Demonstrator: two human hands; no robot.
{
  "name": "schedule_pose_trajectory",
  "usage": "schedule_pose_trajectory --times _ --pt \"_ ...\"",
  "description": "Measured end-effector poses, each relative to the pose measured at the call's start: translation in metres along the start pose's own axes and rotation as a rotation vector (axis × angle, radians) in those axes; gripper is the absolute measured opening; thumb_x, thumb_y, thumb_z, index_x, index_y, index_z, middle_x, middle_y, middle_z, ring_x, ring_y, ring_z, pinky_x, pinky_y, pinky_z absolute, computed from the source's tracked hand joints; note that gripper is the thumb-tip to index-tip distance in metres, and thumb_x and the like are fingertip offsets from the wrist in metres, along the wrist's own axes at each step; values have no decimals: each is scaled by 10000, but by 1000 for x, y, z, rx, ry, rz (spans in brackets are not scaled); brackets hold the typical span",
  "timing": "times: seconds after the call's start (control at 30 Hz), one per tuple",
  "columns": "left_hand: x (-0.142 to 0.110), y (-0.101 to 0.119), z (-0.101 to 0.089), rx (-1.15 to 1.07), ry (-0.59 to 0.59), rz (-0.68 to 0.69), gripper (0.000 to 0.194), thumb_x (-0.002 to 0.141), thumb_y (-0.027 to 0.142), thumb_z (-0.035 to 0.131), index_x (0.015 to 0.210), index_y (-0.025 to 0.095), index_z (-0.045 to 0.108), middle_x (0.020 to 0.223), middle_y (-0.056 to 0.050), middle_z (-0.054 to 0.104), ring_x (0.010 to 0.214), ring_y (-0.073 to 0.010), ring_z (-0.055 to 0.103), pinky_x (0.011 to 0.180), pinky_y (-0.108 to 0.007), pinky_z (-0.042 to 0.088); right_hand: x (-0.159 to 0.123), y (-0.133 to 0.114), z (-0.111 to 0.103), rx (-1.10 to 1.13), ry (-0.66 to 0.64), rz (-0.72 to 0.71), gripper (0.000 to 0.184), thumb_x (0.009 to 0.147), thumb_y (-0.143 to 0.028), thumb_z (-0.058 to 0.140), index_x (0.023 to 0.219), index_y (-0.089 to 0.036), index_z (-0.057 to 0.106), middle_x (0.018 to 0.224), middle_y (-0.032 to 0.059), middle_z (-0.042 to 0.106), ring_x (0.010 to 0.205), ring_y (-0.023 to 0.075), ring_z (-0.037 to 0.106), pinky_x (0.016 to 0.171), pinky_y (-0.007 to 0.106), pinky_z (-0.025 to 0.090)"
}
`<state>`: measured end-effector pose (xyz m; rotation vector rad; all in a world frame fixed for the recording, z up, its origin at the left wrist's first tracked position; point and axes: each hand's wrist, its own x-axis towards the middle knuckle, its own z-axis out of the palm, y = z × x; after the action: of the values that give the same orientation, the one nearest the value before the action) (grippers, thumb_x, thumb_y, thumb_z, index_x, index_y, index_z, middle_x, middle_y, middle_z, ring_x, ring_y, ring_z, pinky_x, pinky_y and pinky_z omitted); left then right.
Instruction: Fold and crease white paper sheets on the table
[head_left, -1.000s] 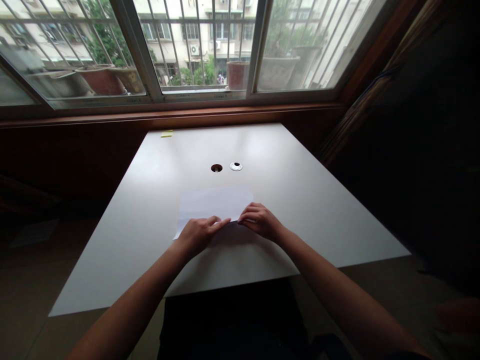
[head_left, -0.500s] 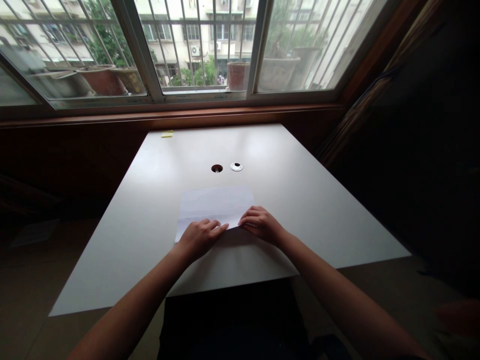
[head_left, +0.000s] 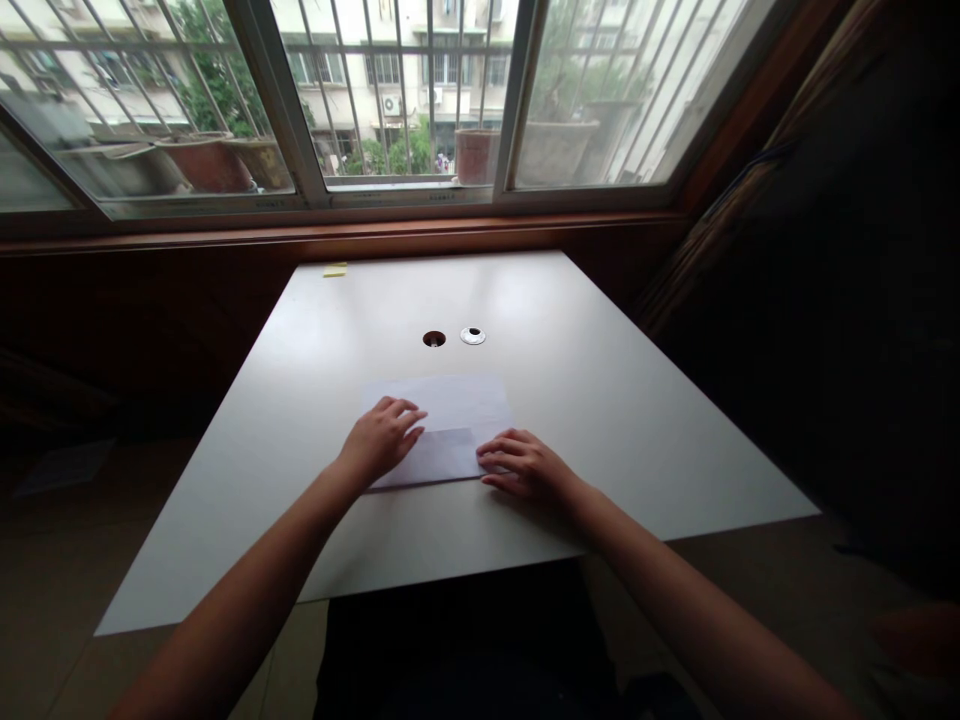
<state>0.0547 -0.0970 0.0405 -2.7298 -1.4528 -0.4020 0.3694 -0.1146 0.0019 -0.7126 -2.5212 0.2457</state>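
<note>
A sheet of white paper lies on the white table, its near part folded over into a flap. Over the sheet's left side is my left hand, fingers apart, with thumb and fingertips by the flap's upper edge. My right hand rests at the near right corner of the paper, its fingers slightly spread and fingertips on the flap. Neither hand grips the sheet. Part of the paper's left and right edges is hidden beneath the hands.
Beyond the paper are a round hole in the tabletop and a round silver cover beside it. A yellow sticky note sits at the far left corner. Behind the table is a barred window with flower pots.
The near edge of the paper now lies folded over as a flap. My left hand has moved up and left and let go; my right hand has shifted slightly down and loosened.
</note>
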Motion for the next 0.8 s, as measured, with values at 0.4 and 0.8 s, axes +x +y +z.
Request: schedule_pose_trajectory --times 0.4,0.8 --pt "92 -62 -9 56 -505 -261 632 780 541 717 1308 227 573 1321 -154 521 1224 -335 451 948 -410 465 -4 -2 4 5 23 9 209 926 -297 639 1119 -270 713 1165 55 719 1056 221 641 917 406 524" --pt "100 -83 1 -12 -567 -288 666 551 599 803 1047 189 631 1217 -160 522 1164 -371 443 926 -447 466 -3 -6 2 14 1 33 205 945 -267 592 1107 -256 717 1163 69 714 1046 236 628 907 433 518"
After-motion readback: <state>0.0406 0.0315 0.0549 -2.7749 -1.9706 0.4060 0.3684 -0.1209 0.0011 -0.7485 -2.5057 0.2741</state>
